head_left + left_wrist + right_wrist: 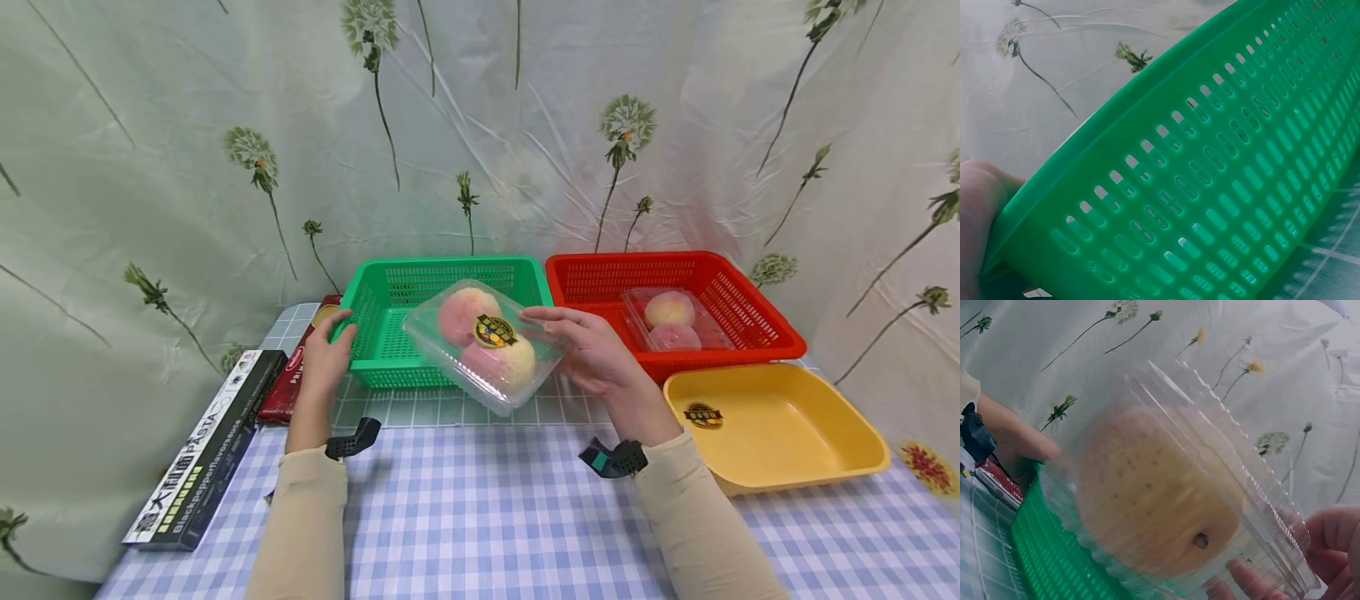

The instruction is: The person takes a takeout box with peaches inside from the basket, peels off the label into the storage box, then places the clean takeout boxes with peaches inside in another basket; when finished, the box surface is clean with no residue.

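Note:
A clear plastic clamshell box (487,398) with two pink-and-yellow peaches (1166,494) and a black-and-gold label is held tilted in my right hand (600,350). Fingers and thumb grip its right edge, in front of the green basket (390,364). My left hand (327,354) holds that basket by its left end. In the left wrist view, part of the hand (979,212) shows at the rim, over the slotted green side.
A red basket (757,329) holds another box of peaches (671,321). In front of it stands a yellow tray (787,425) with a black-and-gold label. At left lie a black-and-white pasta box (206,450) and a red packet (288,387).

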A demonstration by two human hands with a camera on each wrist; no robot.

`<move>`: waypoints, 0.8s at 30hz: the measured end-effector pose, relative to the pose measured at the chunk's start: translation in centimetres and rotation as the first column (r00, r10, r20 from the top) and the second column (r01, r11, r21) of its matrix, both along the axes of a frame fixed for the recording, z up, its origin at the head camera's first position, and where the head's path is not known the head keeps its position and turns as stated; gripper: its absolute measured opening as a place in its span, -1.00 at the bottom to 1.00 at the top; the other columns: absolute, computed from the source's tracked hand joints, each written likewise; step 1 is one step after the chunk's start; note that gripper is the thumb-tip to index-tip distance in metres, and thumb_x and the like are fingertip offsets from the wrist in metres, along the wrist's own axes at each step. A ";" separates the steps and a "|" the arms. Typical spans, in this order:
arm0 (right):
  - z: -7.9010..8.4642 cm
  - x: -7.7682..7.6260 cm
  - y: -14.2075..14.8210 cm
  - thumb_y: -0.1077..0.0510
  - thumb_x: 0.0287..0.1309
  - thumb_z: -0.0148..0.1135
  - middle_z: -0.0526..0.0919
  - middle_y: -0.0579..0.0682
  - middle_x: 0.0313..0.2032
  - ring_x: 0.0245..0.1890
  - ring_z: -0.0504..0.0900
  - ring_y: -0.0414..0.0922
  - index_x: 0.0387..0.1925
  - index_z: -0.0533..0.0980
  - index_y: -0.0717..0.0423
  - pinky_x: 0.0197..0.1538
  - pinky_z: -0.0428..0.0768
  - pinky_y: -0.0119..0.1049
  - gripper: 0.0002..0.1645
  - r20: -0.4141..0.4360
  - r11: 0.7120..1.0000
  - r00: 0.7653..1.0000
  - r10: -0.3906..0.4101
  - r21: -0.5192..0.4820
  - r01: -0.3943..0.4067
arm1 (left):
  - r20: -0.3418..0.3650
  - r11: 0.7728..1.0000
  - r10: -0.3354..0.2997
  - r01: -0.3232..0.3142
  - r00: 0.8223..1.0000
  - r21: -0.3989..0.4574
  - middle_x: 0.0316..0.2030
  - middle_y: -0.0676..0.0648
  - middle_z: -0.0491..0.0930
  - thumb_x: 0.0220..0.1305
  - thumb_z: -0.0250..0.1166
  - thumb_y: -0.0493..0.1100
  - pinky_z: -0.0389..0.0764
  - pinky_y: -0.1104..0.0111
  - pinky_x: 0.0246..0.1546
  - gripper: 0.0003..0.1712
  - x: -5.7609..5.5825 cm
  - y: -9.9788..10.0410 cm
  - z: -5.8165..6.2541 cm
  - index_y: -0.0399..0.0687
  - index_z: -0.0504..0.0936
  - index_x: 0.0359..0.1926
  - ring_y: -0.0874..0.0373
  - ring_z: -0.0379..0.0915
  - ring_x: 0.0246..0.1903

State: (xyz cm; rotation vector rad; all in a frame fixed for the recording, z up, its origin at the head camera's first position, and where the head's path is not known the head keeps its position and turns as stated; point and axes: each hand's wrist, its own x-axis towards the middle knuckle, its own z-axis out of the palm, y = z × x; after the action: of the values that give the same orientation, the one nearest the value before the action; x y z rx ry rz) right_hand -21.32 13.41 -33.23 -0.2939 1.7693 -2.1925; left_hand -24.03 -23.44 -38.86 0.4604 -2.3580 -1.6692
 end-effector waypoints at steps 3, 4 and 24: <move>-0.5 0.7 1.3 0.25 0.43 0.01 0.53 -0.07 0.20 0.33 0.30 0.05 -0.03 0.71 -0.08 0.15 0.60 -0.03 -0.64 -0.060 0.999 0.997 0.049 -0.005 -0.050 | -0.010 1.000 0.001 -0.001 1.000 -0.006 0.52 -0.12 0.16 0.51 0.03 0.01 0.25 -0.04 0.43 -0.44 -0.1 0.0 0.0 0.10 0.32 0.47 -0.09 0.16 0.41; -0.7 0.8 1.7 0.24 0.43 0.02 0.57 -0.11 0.17 0.31 0.32 0.03 -0.06 0.72 -0.12 0.14 0.61 -0.06 -0.63 -0.076 0.998 0.995 0.067 0.002 -0.068 | -0.012 1.000 0.001 -0.001 1.000 -0.006 0.52 -0.12 0.16 0.51 0.03 0.01 0.25 -0.04 0.43 -0.44 -0.1 0.0 0.0 0.10 0.33 0.47 -0.09 0.16 0.41; -3.5 1.0 5.0 0.27 0.44 0.01 0.70 -0.14 0.09 0.24 0.51 -0.14 0.08 0.65 0.17 0.20 0.57 -0.17 -0.65 -0.235 0.905 0.884 0.404 0.242 -0.349 | -0.191 0.925 0.178 -0.230 0.965 -0.302 0.15 -0.31 0.55 0.41 0.05 -0.10 0.42 -0.12 0.11 -0.56 0.3 1.0 0.3 -0.08 0.61 0.20 -0.22 0.44 0.17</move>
State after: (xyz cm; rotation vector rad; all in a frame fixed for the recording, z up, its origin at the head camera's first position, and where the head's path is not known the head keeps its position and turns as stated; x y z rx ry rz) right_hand -20.32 18.38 -36.77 -0.8644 1.8579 -1.7535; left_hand -23.71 -22.44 -38.58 0.4710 -2.3116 -1.1553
